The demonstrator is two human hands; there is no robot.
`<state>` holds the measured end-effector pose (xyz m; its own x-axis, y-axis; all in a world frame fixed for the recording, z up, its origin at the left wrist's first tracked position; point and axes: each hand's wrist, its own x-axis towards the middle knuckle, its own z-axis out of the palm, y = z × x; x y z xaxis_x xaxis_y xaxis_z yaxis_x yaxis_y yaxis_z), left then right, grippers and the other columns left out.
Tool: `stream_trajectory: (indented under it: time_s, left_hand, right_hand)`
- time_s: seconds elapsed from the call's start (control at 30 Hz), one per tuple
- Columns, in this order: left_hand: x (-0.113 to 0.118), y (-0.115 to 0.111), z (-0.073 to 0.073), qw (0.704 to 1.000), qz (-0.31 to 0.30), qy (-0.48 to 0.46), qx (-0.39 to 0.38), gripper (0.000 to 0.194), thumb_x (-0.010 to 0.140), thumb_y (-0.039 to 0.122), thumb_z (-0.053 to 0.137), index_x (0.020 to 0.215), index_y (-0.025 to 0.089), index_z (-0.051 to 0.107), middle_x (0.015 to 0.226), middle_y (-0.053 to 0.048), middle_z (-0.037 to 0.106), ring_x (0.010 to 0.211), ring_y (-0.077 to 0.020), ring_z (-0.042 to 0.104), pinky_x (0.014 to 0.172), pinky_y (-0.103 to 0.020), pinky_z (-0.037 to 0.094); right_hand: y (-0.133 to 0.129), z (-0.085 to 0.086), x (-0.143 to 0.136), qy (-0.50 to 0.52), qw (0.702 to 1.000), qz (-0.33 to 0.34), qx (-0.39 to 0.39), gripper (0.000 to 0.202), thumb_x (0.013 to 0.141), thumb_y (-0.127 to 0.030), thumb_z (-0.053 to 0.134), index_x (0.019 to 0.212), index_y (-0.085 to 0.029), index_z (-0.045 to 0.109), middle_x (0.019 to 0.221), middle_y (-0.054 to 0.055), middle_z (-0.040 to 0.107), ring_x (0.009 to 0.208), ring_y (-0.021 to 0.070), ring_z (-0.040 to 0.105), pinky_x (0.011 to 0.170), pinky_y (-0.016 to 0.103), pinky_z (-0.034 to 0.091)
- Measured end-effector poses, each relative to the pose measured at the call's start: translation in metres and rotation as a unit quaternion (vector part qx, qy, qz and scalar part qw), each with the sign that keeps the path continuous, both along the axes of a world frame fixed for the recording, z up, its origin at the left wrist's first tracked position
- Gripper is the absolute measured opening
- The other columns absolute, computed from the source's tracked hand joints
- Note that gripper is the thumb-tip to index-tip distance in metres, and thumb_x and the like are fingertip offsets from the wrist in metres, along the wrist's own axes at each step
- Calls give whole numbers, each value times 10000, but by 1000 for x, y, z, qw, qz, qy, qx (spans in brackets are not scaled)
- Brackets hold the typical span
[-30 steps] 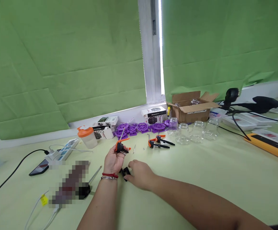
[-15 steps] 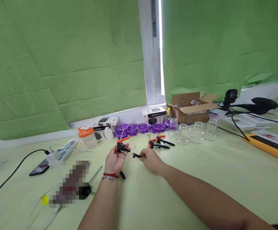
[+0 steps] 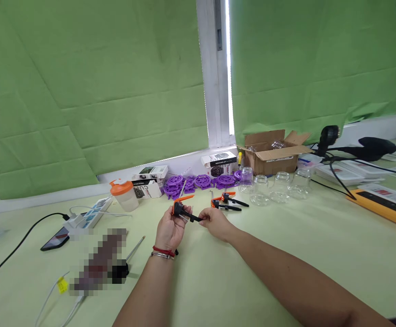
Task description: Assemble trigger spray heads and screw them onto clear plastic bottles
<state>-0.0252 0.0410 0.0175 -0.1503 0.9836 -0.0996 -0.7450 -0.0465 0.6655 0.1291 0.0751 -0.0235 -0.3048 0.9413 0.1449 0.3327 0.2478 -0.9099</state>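
Observation:
My left hand (image 3: 169, 232), palm up, has its fingers around a black round piece (image 3: 177, 209) with an orange lever and a thin metal rod pointing up. The fingertips of my right hand (image 3: 217, 225) pinch a slim black handle (image 3: 195, 219). Its far end meets or overlaps the black arm of the held piece; I cannot tell whether they are joined. Just beyond my hands, two similar black-and-orange pieces (image 3: 225, 206) lie on the table. A red cord and a silver bracelet circle my left wrist.
Purple ringed discs (image 3: 203, 181) and small boxes (image 3: 219, 164) line the wall. Glass jars (image 3: 261, 190) stand before a cardboard box (image 3: 273, 161). At left are an orange-lidded cup (image 3: 126, 200), a power strip (image 3: 95, 212), a phone (image 3: 56, 239) and a metal rod (image 3: 135, 249).
My left hand has moved right, bringing the black-and-orange piece up to the handle's end, where a gap was before. My right hand has stayed nearly in place.

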Motion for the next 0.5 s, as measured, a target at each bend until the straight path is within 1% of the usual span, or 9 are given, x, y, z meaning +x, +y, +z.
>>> stream_trajectory:
  time_s: [0.1, 0.23, 0.37, 0.5]
  left_hand:
    - [4, -3, 3, 1000, -2, 10, 19, 278, 894, 225, 372, 905, 76, 606, 819, -132, 660, 878, -228, 663, 850, -438, 533]
    - [10, -6, 5, 999, 5, 36, 34, 254, 890, 252, 402, 904, 90, 597, 812, -113, 663, 876, -220, 665, 872, -422, 522]
    - [15, -8, 2, 995, 32, 76, 55, 232, 874, 294, 445, 901, 109, 583, 795, -82, 660, 863, -204, 669, 900, -409, 495]
    - [18, -7, -4, 984, 76, 131, 91, 271, 854, 369, 475, 970, 144, 571, 865, -64, 652, 839, -174, 665, 900, -389, 482]
  right_hand:
    - [1, 0, -1, 51, 998, 16, -31, 70, 669, -145, 583, 730, -161, 613, 641, -16, 552, 603, 110, 480, 585, 233, 386]
    - [0, 0, -1, 117, 987, 56, -98, 125, 642, -83, 537, 730, -167, 561, 641, -12, 577, 586, 109, 516, 564, 234, 407]
    - [-2, -3, -4, 147, 982, 85, -87, 145, 636, -86, 543, 750, -172, 563, 655, -14, 588, 562, 100, 513, 551, 235, 416]
    - [-4, -6, -6, 162, 977, 103, -96, 153, 638, -99, 550, 769, -171, 581, 658, -16, 588, 559, 98, 514, 555, 243, 428]
